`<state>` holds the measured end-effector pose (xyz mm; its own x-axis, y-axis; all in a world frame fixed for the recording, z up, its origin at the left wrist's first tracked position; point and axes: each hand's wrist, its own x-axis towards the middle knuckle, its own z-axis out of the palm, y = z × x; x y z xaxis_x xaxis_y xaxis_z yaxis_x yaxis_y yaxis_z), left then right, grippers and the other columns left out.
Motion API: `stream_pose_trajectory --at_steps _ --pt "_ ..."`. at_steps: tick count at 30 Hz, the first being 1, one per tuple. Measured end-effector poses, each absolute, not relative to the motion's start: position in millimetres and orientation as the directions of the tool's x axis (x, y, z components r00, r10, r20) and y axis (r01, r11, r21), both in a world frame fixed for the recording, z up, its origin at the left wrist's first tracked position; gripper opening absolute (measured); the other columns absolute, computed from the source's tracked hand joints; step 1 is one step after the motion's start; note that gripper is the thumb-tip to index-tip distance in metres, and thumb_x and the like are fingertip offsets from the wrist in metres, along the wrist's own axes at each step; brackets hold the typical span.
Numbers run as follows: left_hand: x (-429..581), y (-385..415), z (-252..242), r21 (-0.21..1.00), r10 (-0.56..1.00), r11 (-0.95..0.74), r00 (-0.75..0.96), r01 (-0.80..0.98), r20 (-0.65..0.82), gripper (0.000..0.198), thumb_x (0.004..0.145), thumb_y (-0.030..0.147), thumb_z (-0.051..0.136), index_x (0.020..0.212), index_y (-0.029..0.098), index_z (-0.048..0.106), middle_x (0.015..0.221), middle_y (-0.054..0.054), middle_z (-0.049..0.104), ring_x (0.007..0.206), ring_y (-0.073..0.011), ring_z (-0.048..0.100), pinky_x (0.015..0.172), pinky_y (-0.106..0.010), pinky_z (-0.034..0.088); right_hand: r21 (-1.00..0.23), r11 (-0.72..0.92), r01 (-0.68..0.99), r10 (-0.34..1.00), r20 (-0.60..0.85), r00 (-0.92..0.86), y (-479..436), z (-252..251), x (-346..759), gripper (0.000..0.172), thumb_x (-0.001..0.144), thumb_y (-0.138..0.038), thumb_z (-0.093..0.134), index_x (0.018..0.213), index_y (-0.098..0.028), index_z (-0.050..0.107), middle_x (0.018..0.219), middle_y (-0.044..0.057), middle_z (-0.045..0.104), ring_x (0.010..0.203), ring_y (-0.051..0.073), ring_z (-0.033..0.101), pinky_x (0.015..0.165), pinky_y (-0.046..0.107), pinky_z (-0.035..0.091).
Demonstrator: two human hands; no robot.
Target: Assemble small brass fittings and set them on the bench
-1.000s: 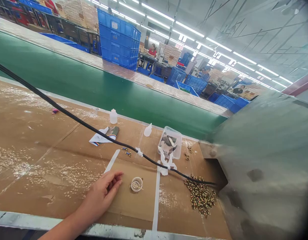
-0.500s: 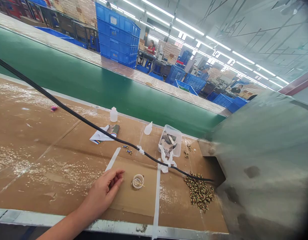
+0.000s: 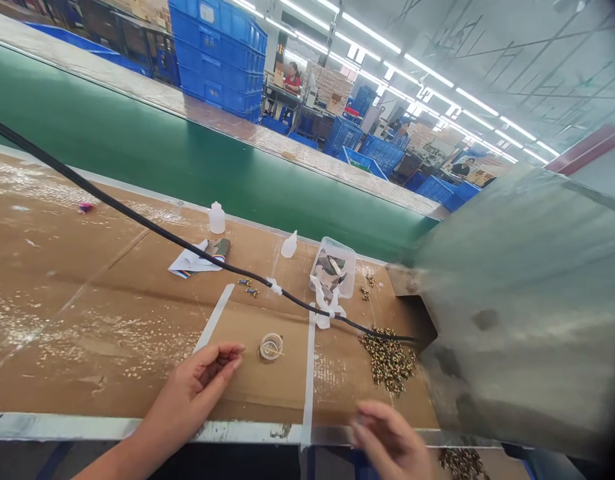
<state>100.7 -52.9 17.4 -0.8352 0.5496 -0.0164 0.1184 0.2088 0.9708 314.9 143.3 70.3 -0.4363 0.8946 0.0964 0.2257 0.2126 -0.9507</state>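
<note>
My left hand (image 3: 200,387) rests over the cardboard sheet, its fingers loosely curled and the thumb a little apart from the index finger; nothing shows between them. Just right of it stands a small round clear cup (image 3: 271,347) with a thin stick across it. My right hand (image 3: 390,437) is at the table's front edge, blurred, with thumb and fingers bent towards each other. Whether it holds something small I cannot make out. Beyond it lies a heap of small black-and-gold pieces (image 3: 391,363). Two small blue-and-yellow pieces (image 3: 248,287) lie behind the cup.
A black cable (image 3: 152,229) crosses above the table. At the back are white bottles (image 3: 216,219), folded cloth (image 3: 200,257) and a clear plastic box (image 3: 343,267) with camouflage cloth. A metal housing (image 3: 512,300) bounds the right side. Behind runs a green conveyor belt (image 3: 227,167).
My right hand has come into view at the bottom right. My left hand has stayed nearly in place, its thumb and index finger slightly shifted. The camera view has shifted a little.
</note>
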Motion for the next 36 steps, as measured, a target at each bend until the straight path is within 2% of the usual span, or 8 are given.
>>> stream_pose_trajectory --at_steps 2,3,6,12,15,25,31,36 --pt "110 -56 21 0.979 0.591 0.201 -0.794 -0.028 -0.144 0.034 0.078 0.049 0.066 0.094 0.019 0.071 0.094 -0.007 0.076 0.090 -0.0233 0.071 0.082 -0.028 0.059 -0.985 -0.021 0.171 0.697 -0.137 -0.704 123 59 283 0.035 0.062 -0.043 0.087 0.082 -0.022 0.067 0.068 0.003 0.066 0.058 0.019 0.064 0.049 0.028 0.051" --pt "114 -59 23 0.973 0.610 0.208 -0.765 -0.096 -0.206 0.035 0.077 0.050 0.067 0.094 0.020 0.072 0.093 -0.007 0.076 0.089 -0.0237 0.071 0.080 -0.027 0.059 -0.982 -0.107 0.155 0.634 -0.188 -0.751 113 54 267 0.033 0.066 -0.041 0.085 0.085 -0.021 0.066 0.073 0.003 0.067 0.062 0.018 0.064 0.055 0.027 0.051" --pt "121 -65 29 0.948 0.654 0.224 -0.687 -0.225 -0.317 0.037 0.077 0.051 0.067 0.100 0.022 0.073 0.098 -0.006 0.077 0.094 -0.0246 0.071 0.081 -0.028 0.059 -0.966 -0.236 0.110 0.560 -0.227 -0.797 87 45 231 0.029 0.072 -0.035 0.081 0.085 -0.020 0.060 0.076 0.000 0.066 0.065 0.012 0.060 0.062 0.021 0.048" --pt "120 -66 31 0.947 0.707 0.195 -0.632 -0.256 -0.317 0.030 0.078 0.047 0.068 0.098 0.026 0.076 0.099 -0.004 0.077 0.096 -0.0248 0.070 0.091 -0.033 0.056 -0.931 -0.358 0.076 0.501 -0.260 -0.826 72 41 217 0.033 0.075 -0.035 0.079 0.075 -0.019 0.050 0.071 0.000 0.066 0.062 0.011 0.059 0.060 0.021 0.046" --pt "119 -60 32 0.952 0.683 0.173 -0.666 -0.253 -0.300 0.030 0.075 0.047 0.070 0.095 0.026 0.077 0.097 -0.004 0.077 0.093 -0.0256 0.071 0.086 -0.034 0.058 -0.951 -0.300 0.082 0.520 -0.234 -0.822 71 42 218 0.028 0.078 -0.034 0.075 0.076 -0.020 0.050 0.073 0.001 0.067 0.063 0.013 0.061 0.061 0.023 0.047" --pt "118 -51 38 0.940 0.667 0.148 -0.671 -0.308 -0.325 0.026 0.069 0.046 0.076 0.082 0.023 0.076 0.087 -0.004 0.075 0.085 -0.0234 0.070 0.078 -0.029 0.059 -0.970 0.174 0.170 0.579 -0.040 -0.815 64 38 224 0.004 0.083 -0.019 0.063 0.079 -0.019 0.062 0.076 0.003 0.069 0.068 0.016 0.066 0.062 0.024 0.052" --pt "116 -52 34 0.879 0.691 0.072 -0.612 -0.472 -0.385 0.030 0.073 0.048 0.075 0.087 0.021 0.071 0.085 -0.002 0.074 0.083 -0.0190 0.069 0.080 -0.028 0.058 -0.966 0.220 0.134 0.547 0.008 -0.837 68 43 228 0.007 0.086 -0.018 0.060 0.084 -0.019 0.067 0.081 0.004 0.073 0.075 0.017 0.070 0.068 0.023 0.054" --pt "111 -52 31 0.899 0.691 0.070 -0.629 -0.433 -0.357 0.027 0.079 0.046 0.070 0.087 0.020 0.068 0.084 -0.003 0.071 0.078 -0.0167 0.066 0.077 -0.027 0.057 -0.922 0.330 0.201 0.693 0.092 -0.715 85 41 225 0.004 0.085 -0.021 0.063 0.086 -0.018 0.066 0.077 0.002 0.068 0.068 0.015 0.065 0.065 0.024 0.052"
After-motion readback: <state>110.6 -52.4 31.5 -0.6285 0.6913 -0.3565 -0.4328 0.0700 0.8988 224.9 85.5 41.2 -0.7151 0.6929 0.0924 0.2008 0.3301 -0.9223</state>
